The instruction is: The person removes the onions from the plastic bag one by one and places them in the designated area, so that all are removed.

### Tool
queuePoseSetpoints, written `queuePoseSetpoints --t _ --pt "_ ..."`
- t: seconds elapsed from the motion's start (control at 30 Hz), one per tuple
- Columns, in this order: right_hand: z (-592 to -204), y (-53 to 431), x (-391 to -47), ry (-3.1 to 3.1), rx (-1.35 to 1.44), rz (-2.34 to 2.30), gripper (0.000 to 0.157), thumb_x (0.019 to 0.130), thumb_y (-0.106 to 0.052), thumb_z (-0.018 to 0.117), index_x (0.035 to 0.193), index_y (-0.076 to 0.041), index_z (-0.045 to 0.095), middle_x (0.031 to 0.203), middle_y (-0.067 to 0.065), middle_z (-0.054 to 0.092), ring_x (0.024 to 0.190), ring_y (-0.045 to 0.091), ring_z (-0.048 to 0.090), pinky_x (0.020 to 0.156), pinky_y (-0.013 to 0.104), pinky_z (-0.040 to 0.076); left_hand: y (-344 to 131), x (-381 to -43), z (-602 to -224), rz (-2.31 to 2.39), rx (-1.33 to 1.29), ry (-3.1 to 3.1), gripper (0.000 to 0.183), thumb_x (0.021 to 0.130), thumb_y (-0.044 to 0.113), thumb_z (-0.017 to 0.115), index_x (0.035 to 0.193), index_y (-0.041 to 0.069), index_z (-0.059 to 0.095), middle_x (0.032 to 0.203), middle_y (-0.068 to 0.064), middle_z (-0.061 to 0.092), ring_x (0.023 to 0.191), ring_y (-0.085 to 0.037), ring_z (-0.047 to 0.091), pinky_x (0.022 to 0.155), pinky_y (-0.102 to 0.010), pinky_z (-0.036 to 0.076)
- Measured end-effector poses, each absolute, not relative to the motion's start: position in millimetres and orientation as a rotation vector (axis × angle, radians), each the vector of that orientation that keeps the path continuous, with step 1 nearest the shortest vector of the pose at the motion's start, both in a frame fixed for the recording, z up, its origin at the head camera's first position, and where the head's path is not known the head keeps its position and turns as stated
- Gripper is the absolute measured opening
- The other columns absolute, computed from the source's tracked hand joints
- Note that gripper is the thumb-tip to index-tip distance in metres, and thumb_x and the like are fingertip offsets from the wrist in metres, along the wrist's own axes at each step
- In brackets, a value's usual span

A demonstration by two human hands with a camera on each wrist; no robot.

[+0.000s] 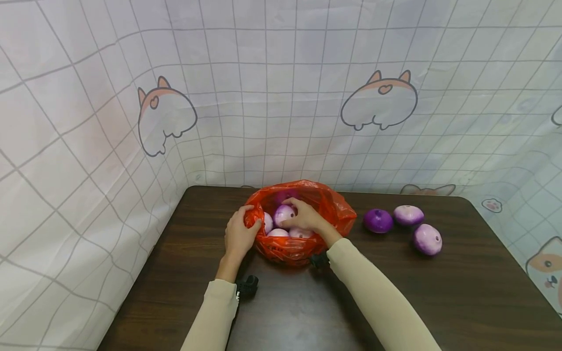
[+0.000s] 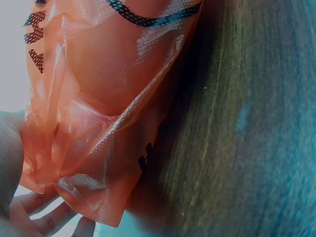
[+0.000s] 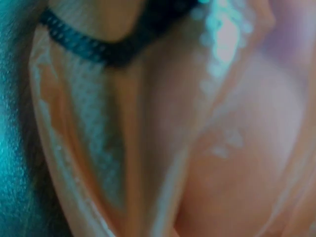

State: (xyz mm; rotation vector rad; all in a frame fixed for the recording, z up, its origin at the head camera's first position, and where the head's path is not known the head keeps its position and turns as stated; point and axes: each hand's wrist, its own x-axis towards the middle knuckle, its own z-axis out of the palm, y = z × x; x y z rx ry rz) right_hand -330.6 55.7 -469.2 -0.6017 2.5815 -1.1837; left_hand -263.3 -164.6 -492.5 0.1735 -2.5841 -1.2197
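Observation:
A red plastic bag [image 1: 290, 251] lies with its mouth open on the dark table, several purple-and-white onions inside it. My left hand [image 1: 239, 233] grips the bag's left rim between thumb and fingers; in the left wrist view the gathered plastic [image 2: 89, 148] runs to that hand. Reaching in over the bag's right side, my right hand [image 1: 307, 218] holds an onion [image 1: 284, 215] with thumb and fingers. Paler onions [image 1: 278, 233] sit just below it, and a darker one shows faintly at the back. Blurred red film [image 3: 163, 123] fills the right wrist view.
To the right of the bag, on the table [image 1: 439, 302], lie a dark purple onion [image 1: 378, 221], a paler onion [image 1: 409, 215] and another streaked onion [image 1: 428, 239]. A white gridded cloth [image 1: 281, 122] with cartoon corgis hangs behind and at the sides of the table.

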Motion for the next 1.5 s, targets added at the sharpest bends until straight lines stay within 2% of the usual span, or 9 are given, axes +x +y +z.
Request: queuePoseSetpoints --t 0.23,0.9,1.37,1.5 --pt "-470.4 56.9 -331.6 2.581 -0.676 -1.229 0.073 0.085 -0.032 0.082 0.148 -0.014 0.049 0.143 0.012 0.057 0.124 0.032 0.058 0.107 0.054 0.051 -164.7 -263.2 -492.7 -1.233 0.165 -2.578 0.047 0.092 0.033 0.073 0.136 0.024 0.059 0.131 -0.013 0.065 0.120 -0.037 0.062 0.102 -0.060 0.051" --pt "-462.2 57.0 -326.0 2.606 -0.705 -1.366 0.072 0.084 -0.033 0.083 0.147 -0.024 0.048 0.148 0.006 0.052 0.130 0.031 0.055 0.111 0.057 0.047 -164.6 -262.0 -491.6 -1.225 0.165 -2.578 0.046 0.093 0.032 0.072 0.136 0.023 0.059 0.132 -0.013 0.064 0.120 -0.038 0.061 0.101 -0.061 0.051" --pt "-439.9 68.3 -311.8 2.609 -0.717 -1.508 0.070 0.086 -0.032 0.082 0.147 -0.024 0.048 0.148 0.004 0.053 0.129 0.030 0.055 0.107 0.056 0.050 -164.1 -262.4 -490.9 -1.220 0.165 -2.578 0.046 0.092 0.032 0.072 0.136 0.023 0.059 0.132 -0.013 0.064 0.120 -0.038 0.061 0.100 -0.061 0.051" --pt "-433.8 76.1 -306.8 2.588 -0.719 -1.553 0.070 0.086 -0.032 0.082 0.147 -0.024 0.048 0.146 0.003 0.053 0.128 0.027 0.055 0.105 0.052 0.052 -163.5 -262.1 -490.9 -1.220 0.162 -2.573 0.047 0.092 0.032 0.073 0.136 0.022 0.060 0.132 -0.014 0.064 0.120 -0.038 0.061 0.101 -0.061 0.051"
